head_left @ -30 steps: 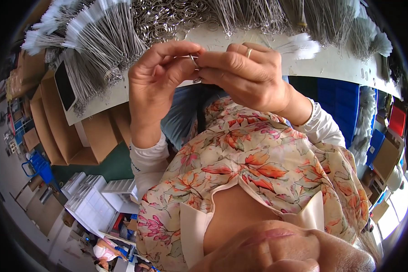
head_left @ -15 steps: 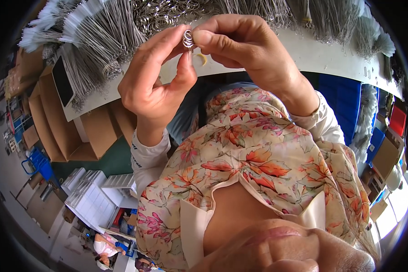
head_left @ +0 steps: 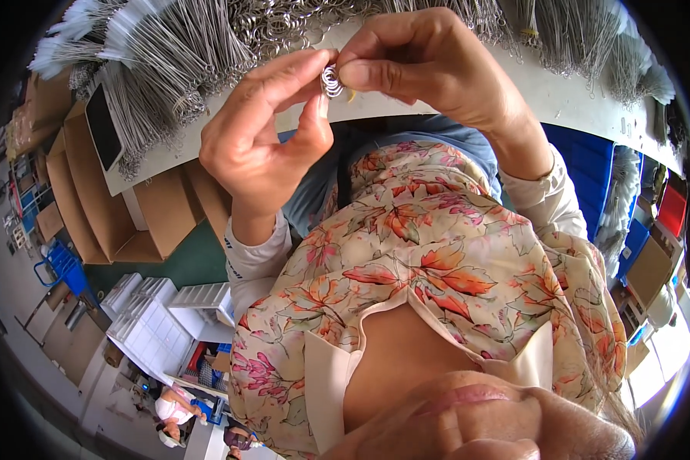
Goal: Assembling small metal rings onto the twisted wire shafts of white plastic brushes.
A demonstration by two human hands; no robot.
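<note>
Several small silver metal rings (head_left: 331, 81), bunched together, sit between the fingertips of both hands above the table's near edge. My left hand (head_left: 264, 134) pinches them between thumb and forefinger, from the left and from below. On the right side, the thumb and forefinger of my right hand (head_left: 437, 73) are pressed together at the upper edge of the rings. What exactly those right fingertips grip is partly hidden. Behind the hands lies a heap of loose silver rings (head_left: 280, 27) on the white table (head_left: 590, 115).
Bundles of thin wire brushes with white bristles (head_left: 142, 38) line the table's far side, left and right. A dark phone-like slab (head_left: 104, 126) rests at the left edge. Cardboard boxes (head_left: 161, 218) stand below left; blue bins (head_left: 579, 165) stand at right. Other people (head_left: 175, 410) are farther off.
Both hands and the rings sit slightly farther right in the view, with the rings a little lower. The rings now show more side-on, fanned between the fingertips.
</note>
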